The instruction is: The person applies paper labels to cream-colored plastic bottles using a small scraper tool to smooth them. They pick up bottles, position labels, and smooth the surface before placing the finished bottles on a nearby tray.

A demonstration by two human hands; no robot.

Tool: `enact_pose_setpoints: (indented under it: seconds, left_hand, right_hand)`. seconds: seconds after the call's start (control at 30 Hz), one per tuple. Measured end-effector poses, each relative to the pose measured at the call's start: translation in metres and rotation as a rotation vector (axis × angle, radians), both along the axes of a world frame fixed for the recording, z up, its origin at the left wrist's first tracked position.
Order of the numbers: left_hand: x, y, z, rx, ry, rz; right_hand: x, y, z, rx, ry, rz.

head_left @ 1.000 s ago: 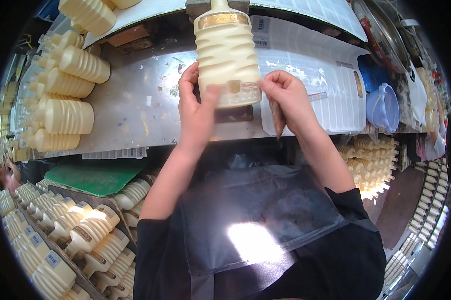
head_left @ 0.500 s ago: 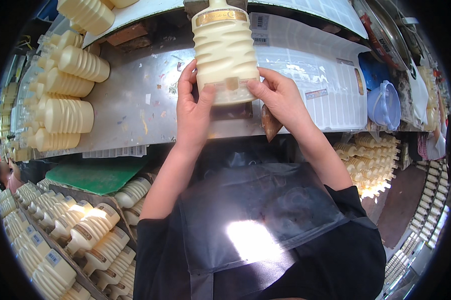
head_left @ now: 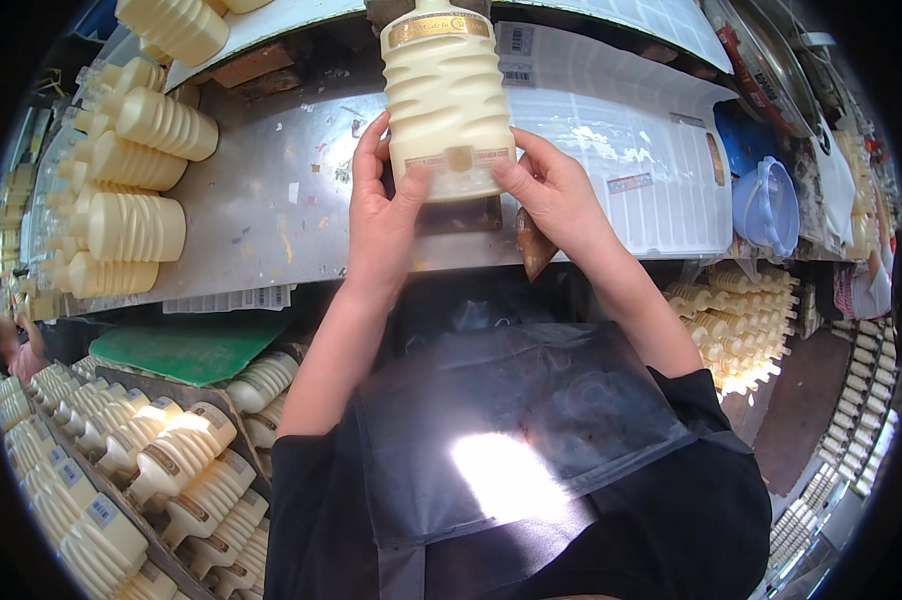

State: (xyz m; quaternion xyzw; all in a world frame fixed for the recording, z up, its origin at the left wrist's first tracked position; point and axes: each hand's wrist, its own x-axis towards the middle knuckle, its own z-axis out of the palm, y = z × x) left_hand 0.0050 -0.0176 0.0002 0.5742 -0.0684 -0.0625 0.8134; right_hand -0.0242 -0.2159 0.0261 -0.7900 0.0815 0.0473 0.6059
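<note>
Over the metal bench I hold a cream-coloured ribbed plastic bottle, its neck pointing away from me. It has a gold label band near the shoulder and a narrow label strip near its base. My left hand is closed on the lower left side, with the thumb on the front near the strip. On the lower right side, my right hand grips it the same way, thumb at the strip's end. A dark block shows just below the bottle's base. Beside it, under my right hand, is a brown pointed piece.
Several matching bottles lie at the bench's left end. A translucent label sheet covers the right side, next to a lilac bucket. Crates of bottles stand at lower left by a green board; more bottles are stacked at right.
The bottle and both hands have moved very slightly up and to the left in the picture. My grip on it looks the same.
</note>
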Motion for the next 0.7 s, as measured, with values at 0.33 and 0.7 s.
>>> enact_pose_setpoints:
  seconds: [0.33,0.7]
  left_hand:
    - [-0.0007,-0.0004,0.0031,0.011,0.013,0.004]
    - [0.0003,-0.0013,0.0026,0.012,0.016,0.008]
  right_hand:
    - [-0.0011,-0.0004,-0.0005,0.126,0.037,-0.017]
    - [0.0009,0.0003,-0.0043,0.092,0.015,-0.011]
